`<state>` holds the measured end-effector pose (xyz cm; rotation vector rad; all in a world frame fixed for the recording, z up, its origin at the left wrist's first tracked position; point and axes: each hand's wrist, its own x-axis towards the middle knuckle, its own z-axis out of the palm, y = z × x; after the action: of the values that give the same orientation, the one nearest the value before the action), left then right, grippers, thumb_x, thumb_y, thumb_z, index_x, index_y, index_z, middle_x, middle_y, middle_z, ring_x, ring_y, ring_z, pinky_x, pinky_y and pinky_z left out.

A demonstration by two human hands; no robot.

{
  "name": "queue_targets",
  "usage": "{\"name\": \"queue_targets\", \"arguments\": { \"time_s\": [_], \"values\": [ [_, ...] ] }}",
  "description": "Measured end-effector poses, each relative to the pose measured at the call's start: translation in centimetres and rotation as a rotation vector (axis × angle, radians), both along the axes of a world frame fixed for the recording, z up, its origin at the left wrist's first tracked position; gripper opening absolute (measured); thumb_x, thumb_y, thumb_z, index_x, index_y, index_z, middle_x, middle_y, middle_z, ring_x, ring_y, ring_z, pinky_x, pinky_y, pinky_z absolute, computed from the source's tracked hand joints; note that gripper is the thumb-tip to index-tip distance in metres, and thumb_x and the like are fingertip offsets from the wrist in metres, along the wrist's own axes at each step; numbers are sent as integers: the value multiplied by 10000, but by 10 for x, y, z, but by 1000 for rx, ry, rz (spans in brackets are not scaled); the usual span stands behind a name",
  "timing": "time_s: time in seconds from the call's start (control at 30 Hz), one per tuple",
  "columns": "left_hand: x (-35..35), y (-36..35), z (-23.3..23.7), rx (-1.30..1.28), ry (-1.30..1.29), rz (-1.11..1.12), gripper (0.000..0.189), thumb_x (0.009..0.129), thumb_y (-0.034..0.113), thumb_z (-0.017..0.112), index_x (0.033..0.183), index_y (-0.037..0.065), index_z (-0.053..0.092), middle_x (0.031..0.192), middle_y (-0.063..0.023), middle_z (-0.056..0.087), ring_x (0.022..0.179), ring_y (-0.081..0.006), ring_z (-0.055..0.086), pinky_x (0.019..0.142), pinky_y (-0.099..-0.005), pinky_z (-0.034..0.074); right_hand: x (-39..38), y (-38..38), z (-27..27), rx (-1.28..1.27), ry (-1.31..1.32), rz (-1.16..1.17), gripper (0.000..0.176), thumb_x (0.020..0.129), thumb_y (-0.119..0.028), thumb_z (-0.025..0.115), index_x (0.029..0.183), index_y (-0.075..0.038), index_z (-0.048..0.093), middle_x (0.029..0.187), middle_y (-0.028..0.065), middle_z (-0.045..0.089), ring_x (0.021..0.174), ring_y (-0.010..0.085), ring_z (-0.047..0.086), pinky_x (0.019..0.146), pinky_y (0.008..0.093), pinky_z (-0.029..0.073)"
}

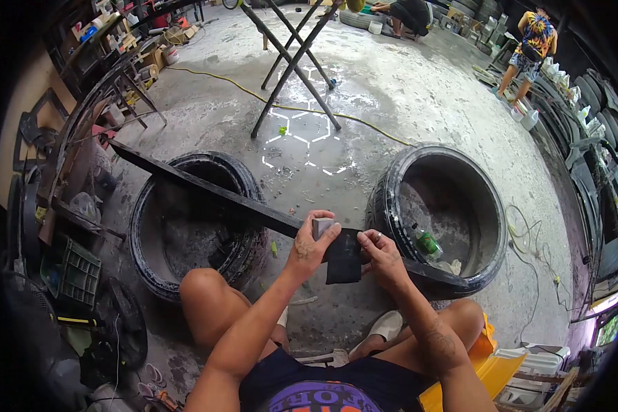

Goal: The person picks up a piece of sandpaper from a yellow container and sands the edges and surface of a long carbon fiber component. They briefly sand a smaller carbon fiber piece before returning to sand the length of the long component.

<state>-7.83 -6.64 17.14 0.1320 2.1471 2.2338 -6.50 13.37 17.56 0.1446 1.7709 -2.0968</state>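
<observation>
A long black strip point(206, 189) lies slantwise across two tyres, the left tyre point(139, 250) and the right tyre point(491, 185). Over the strip, my left hand point(309, 246) is closed around a small grey block point(323, 226). My right hand point(383, 259) pinches the upper edge of a black sheet point(343, 266), which hangs down in front of the strip between my hands. The sheet could be sandpaper or cloth; its kind is not clear. Both hands are close together, and whether either one touches the strip cannot be made out.
A green-labelled bottle point(427, 244) lies inside the right tyre. Crossed metal stand legs point(296, 65) rise ahead, and a yellow cable point(374, 127) crosses the floor. A dark crate point(79, 278) sits at left. Two other people point(537, 34) are farther back.
</observation>
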Motion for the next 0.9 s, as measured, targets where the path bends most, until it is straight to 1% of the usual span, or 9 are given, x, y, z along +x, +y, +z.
{"name": "queue_targets", "arguments": {
  "time_s": [0.17, 0.27, 0.4, 0.6, 0.67, 0.7, 0.8, 0.87, 0.9],
  "values": [
    [-7, -10, -11, 290, -332, 66, 526, 1009, 576, 580, 1117, 61, 569, 890, -52, 587, 688, -107, 606, 524, -270, 532, 0, -1, 3, -29, -30, -107, 225, 1023, -367, 656, 1014, -145, 620, 778, -87, 496, 635, 17, 485, 494, 207, 487],
    [-4, -10, -14, 162, -280, -55, 617, 1005, 628, 545, 1126, 24, 580, 900, -56, 598, 702, -110, 618, 580, -277, 549, -1, 0, -1, -19, -18, -111, 279, 1029, -388, 640, 1016, -111, 617, 791, -71, 497, 662, 34, 511, 529, 248, 525],
    [-12, -10, -44, -3, -114, -22, 623, 1004, 605, 568, 1151, 0, 598, 914, -60, 607, 728, -118, 639, 645, -290, 569, -2, 2, 1, 17, -21, -133, 274, 1029, -384, 640, 1032, -111, 623, 795, -69, 502, 657, 36, 511, 535, 253, 529],
    [-8, -15, -27, 258, -367, -118, 597, 1032, 543, 559, 1302, 12, 597, 1017, -46, 643, 927, -154, 675, 767, -283, 563, -1, 0, 12, -45, -32, -219, 244, 1038, -341, 639, 1042, -96, 637, 832, -56, 547, 684, 43, 526, 576, 245, 521],
    [-8, -19, -25, 315, -522, -48, 645, 1012, 531, 604, 1369, -3, 546, 1054, -59, 634, 919, -172, 680, 778, -296, 571, -4, 2, 8, 179, 366, -344, 221, 1051, -291, 628, 1044, -71, 649, 861, -54, 569, 719, 45, 558, 654, 241, 519],
    [-6, -18, -25, 315, -521, -45, 645, 1012, 531, 604, 1369, -3, 546, 1054, -59, 634, 919, -172, 680, 778, -296, 571, -4, 2, 7, 178, 366, -341, 221, 1051, -291, 628, 1044, -71, 649, 861, -54, 569, 719, 45, 558, 654, 241, 519],
    [3, -7, -12, 574, -650, -70, 671, 1009, 497, 632, 1421, -14, 493, 1119, -75, 631, 925, -159, 675, 806, -295, 569, -2, -2, 13, 562, 983, -69, 164, 942, -72, 704, 1104, -42, 693, 1056, 81, 721, 918, 239, 716, 811, 324, 561],
    [3, -1, -18, 418, -378, -31, 732, 1009, 464, 649, 1474, -49, 411, 1169, -123, 633, 961, -152, 659, 837, -285, 551, 8, -10, 16, 631, 961, 185, 238, 906, -34, 714, 1142, -61, 708, 1192, 99, 706, 1077, 324, 688, 897, 416, 560],
    [4, -1, -21, 374, -315, -6, 626, 1016, 315, 660, 1486, -34, 437, 1198, -108, 642, 1022, -133, 632, 894, -273, 521, 10, -13, 17, 646, 1057, 251, 256, 903, -54, 727, 1158, -65, 705, 1218, 105, 694, 1114, 322, 670, 914, 410, 557]
  ]
}}
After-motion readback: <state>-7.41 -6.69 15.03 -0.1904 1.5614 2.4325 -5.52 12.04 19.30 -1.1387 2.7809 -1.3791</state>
